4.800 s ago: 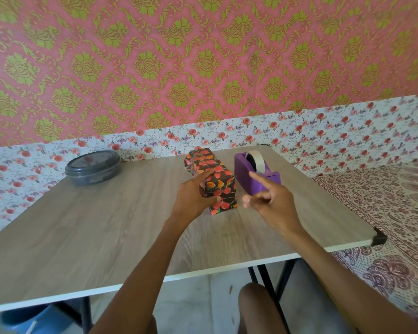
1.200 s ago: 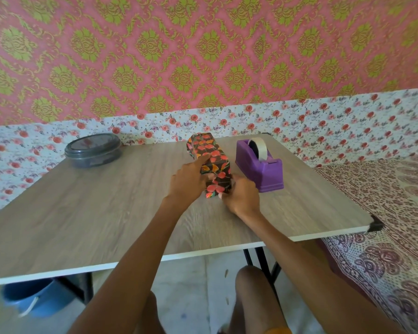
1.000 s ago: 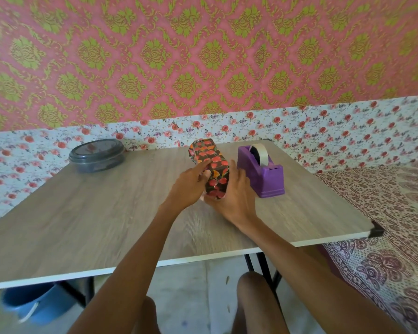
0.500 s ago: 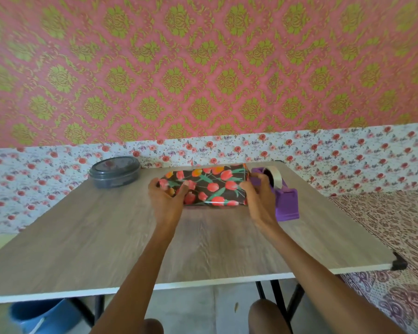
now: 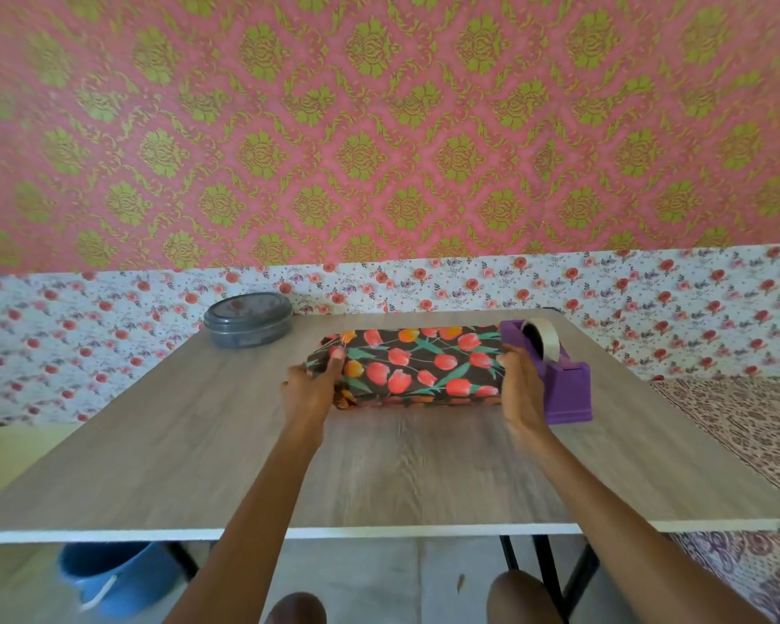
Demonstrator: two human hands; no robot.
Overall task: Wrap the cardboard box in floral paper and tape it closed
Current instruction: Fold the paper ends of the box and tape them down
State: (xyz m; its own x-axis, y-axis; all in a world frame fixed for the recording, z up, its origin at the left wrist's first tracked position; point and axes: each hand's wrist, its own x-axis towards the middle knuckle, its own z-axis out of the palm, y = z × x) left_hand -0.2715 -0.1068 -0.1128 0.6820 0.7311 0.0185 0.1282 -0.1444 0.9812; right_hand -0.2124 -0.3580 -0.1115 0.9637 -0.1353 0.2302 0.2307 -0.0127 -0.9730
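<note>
Both hands (image 5: 309, 391) (image 5: 521, 385) around wrapped box (image 5: 415, 367) ends

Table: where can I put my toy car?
Biggest bare patch: left side of the table, nearer than the tin, left of the left hand. Another lies between the arms, before the box. A smaller one: near right corner, before the dispenser. Crowded at the back right, where the right hand sits between box and dispenser.

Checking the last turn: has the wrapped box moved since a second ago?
Yes. The wrapped box has turned from end-on to crosswise, now stretching leftward from the purple tape dispenser.
</note>
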